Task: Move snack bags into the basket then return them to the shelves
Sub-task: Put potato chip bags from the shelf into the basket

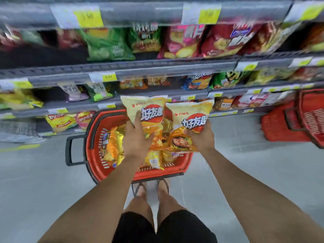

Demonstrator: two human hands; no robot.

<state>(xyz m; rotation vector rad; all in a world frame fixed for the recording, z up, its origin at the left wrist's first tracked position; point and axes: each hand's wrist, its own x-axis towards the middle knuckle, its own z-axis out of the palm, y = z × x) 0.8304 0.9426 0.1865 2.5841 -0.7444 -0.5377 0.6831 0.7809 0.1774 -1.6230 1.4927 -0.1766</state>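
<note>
Grey metal store shelves (157, 67) are looming behind a red plastic basket (93, 151) holding several orange packets (112, 146). The left hand (138, 137) is clamping its fingers on one yellow foil chip bag (147, 109), the right hand (201, 135) on its twin (191, 113), above the basket; probably midway.

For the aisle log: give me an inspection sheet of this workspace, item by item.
Surface: grey floor; the red basket stands on it.
Job's things: snack bags lie in the basket; left yellow bag and right yellow bag are held above it.
Clutter: stacked red baskets at the right.
Hands: left hand grips the left yellow bag; right hand grips the right yellow bag.
Cables: nothing seen.
Surroundings: shelves stocked with more bags, yellow price tags; blurred.
</note>
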